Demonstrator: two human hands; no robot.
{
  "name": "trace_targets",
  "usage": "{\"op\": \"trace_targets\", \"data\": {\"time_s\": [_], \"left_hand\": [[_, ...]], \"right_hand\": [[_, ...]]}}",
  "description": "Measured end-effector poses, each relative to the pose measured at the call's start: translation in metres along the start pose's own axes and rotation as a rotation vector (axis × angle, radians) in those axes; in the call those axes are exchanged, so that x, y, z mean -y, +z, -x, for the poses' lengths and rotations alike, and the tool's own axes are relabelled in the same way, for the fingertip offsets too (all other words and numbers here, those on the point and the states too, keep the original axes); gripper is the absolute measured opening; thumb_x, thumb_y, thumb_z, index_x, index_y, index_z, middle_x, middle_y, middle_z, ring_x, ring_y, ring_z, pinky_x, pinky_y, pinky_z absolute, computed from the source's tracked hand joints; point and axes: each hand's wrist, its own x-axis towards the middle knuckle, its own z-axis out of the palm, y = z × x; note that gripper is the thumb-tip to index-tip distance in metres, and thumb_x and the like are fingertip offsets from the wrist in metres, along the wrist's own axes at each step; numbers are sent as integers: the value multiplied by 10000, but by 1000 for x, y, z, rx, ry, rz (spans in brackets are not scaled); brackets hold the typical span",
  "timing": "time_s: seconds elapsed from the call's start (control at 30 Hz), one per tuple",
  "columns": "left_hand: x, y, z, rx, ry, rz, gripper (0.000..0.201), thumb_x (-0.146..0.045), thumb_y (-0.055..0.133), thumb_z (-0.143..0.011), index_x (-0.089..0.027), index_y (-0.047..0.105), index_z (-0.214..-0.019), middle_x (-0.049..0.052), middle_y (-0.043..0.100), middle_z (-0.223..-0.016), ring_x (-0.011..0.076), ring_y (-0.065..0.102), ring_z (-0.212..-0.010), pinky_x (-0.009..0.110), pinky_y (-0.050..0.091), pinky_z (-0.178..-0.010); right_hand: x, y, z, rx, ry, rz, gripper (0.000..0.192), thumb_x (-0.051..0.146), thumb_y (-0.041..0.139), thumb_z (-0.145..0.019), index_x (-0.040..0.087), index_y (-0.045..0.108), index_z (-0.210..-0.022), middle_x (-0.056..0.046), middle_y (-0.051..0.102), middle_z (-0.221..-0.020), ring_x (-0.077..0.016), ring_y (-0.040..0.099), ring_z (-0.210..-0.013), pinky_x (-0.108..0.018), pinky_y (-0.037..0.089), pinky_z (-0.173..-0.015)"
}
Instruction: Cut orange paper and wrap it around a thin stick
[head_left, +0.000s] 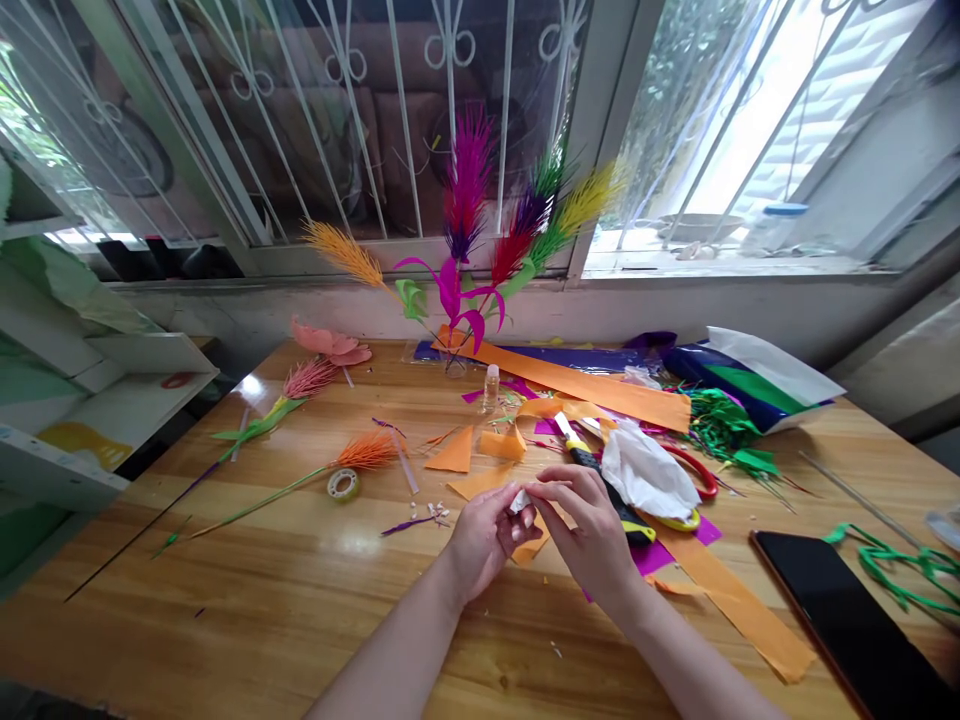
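Low over the front middle of the table, my left hand (484,530) pinches a small white piece of tissue (519,501) between thumb and fingers. From the right, my right hand (589,530) has its fingertips closed on that same piece; part of it is hidden behind the fingers. Beyond my right hand lies a crumpled white tissue (649,470) on red-and-yellow-handled scissors (705,472). A black-and-yellow utility knife (637,525) rests beside them. Orange crepe paper strips (739,605) spread under and to the right of my hands.
Paper grass stems stand in a clear vase (454,360) near the window. An orange paper spike (367,452), a tape roll (343,485) and a pink paper flower (334,343) lie left. A small bottle (491,388) stands behind my hands. A phone (855,620) and green strips (900,565) lie right.
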Motion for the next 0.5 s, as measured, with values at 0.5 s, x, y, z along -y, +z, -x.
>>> {"op": "trace_targets", "data": {"time_s": [0.5], "left_hand": [[-3,-4,-2,-262,92,-195,350,-452,638,-603,-119,597,-703,-19,523,-530,58,447,-439,184,352,-430]], "right_hand": [[11,4,10,-60,94,-205,263,134,498,-760,218,445,-1004,-80,463,-1010,-137,514,-704,-334,499,-650]]}}
